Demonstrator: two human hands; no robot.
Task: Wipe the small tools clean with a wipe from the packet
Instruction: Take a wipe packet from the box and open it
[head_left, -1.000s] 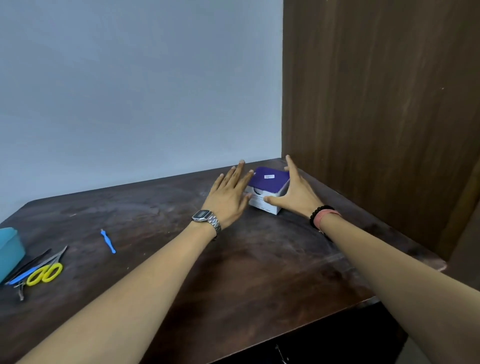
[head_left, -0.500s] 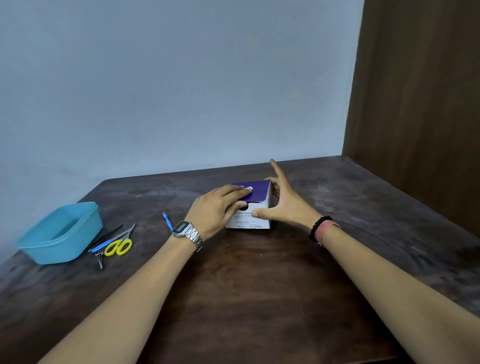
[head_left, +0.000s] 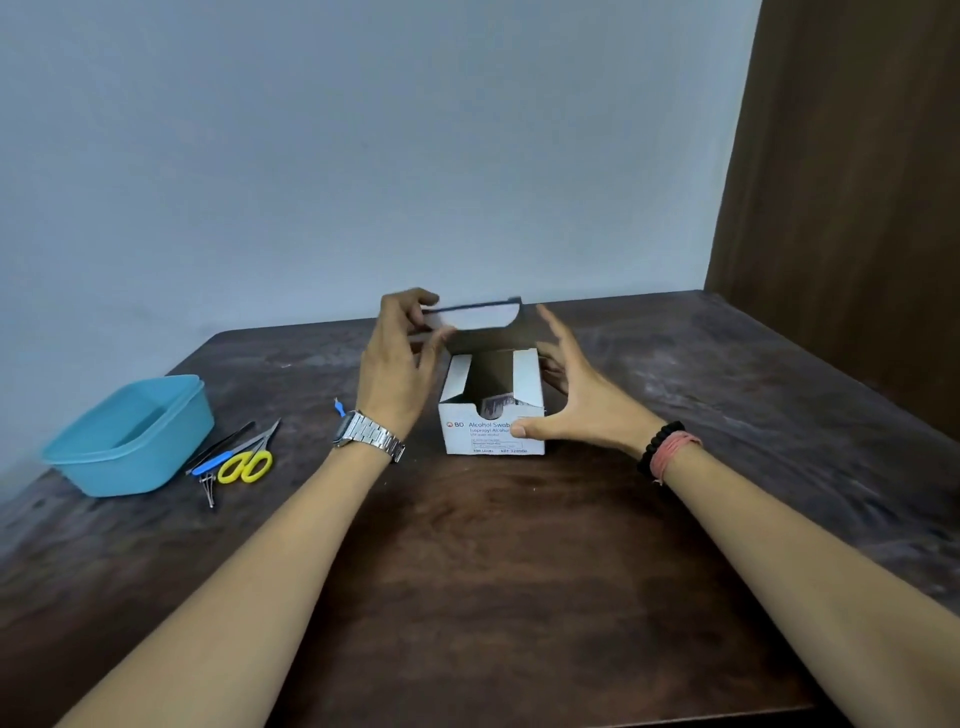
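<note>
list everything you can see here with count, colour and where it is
swab box: 1, white, table centre, lid flap lifted
tub: 1, light blue, table's left side
scissors: 1, yellow handles, right of tub
tweezers: 1, black, beside scissors
blue-handled tool: 1, beside scissors
small blue pick: 1, left of box
table: 1, dark brown
left hand: pinches the lid flap, silver watch
right hand: steadies the box, thumb on its front
</note>
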